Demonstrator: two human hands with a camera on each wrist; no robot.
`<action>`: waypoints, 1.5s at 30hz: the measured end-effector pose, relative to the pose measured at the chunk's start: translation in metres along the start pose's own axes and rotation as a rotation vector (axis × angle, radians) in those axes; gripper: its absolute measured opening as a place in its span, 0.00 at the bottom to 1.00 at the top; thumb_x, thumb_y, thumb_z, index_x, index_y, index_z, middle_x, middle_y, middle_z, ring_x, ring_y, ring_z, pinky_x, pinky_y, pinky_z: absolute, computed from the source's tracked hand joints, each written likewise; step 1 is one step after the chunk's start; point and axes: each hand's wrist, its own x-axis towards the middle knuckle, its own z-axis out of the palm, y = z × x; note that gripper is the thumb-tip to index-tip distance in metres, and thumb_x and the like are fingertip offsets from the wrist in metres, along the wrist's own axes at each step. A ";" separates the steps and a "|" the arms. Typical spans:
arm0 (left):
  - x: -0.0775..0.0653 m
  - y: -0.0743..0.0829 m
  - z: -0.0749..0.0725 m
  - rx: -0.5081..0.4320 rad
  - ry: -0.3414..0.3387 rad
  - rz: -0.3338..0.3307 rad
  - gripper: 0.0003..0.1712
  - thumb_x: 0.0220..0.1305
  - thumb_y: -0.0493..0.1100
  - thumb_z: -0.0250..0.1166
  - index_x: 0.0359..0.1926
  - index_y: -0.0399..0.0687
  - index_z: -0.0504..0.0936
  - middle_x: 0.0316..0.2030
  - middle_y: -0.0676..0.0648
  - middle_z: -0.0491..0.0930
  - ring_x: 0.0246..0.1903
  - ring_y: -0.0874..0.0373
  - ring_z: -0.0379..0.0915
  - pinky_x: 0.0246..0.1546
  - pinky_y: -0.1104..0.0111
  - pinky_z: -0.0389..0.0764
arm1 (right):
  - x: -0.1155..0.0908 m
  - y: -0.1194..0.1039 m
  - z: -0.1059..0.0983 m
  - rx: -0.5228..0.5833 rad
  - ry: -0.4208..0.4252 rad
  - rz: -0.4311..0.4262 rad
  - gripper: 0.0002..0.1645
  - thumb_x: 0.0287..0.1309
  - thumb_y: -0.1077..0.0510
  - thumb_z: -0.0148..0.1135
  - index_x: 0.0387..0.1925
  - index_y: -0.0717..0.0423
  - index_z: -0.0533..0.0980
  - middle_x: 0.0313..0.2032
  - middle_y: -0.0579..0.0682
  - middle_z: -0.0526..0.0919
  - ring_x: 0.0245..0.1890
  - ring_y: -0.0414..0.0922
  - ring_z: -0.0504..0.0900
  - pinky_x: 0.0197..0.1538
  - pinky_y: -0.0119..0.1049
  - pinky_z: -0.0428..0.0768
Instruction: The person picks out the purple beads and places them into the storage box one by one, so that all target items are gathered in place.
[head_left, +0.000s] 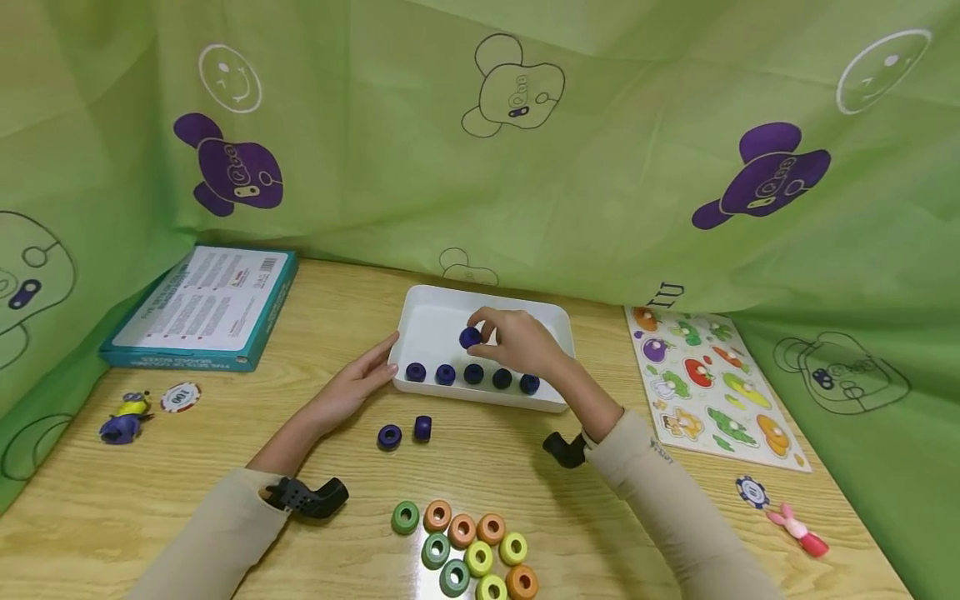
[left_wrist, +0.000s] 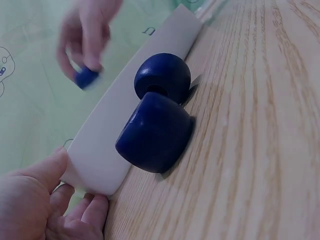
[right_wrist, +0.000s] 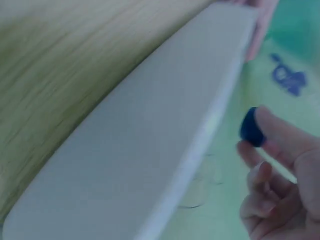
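Observation:
Near the middle of the white tray (head_left: 487, 402), my right hand (head_left: 520, 340) pinches a dark blue bead (head_left: 470, 337) between thumb and fingers, above the tray floor. Several like it form a row along the tray's near side, among them a blue bead (head_left: 473, 373) in the middle. My left hand (head_left: 352, 389) grips the tray's near left corner, thumb at the rim and fingers against the outer wall (left_wrist: 95, 172). Two blue beads lie on the table before the tray: one ring bead (head_left: 389, 437) with its hole up, and one bead on its side (head_left: 423, 428).
Green, orange and yellow beads (head_left: 462, 530) cluster at the table's near side. A teal-edged box (head_left: 202, 308), a toy figure (head_left: 126, 418) and a poker chip (head_left: 181, 397) lie left. To the right are a vegetable picture board (head_left: 708, 383), another chip (head_left: 752, 492) and a pink rabbit figure (head_left: 798, 531).

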 end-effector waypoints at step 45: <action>0.008 -0.025 -0.007 -0.020 -0.011 0.019 0.31 0.61 0.49 0.48 0.63 0.58 0.48 0.62 0.46 0.48 0.58 0.56 0.48 0.55 0.62 0.52 | -0.023 -0.063 0.040 0.014 -0.123 -0.256 0.21 0.38 0.51 0.61 0.38 0.48 0.69 0.26 0.40 0.74 0.21 0.34 0.69 0.23 0.24 0.68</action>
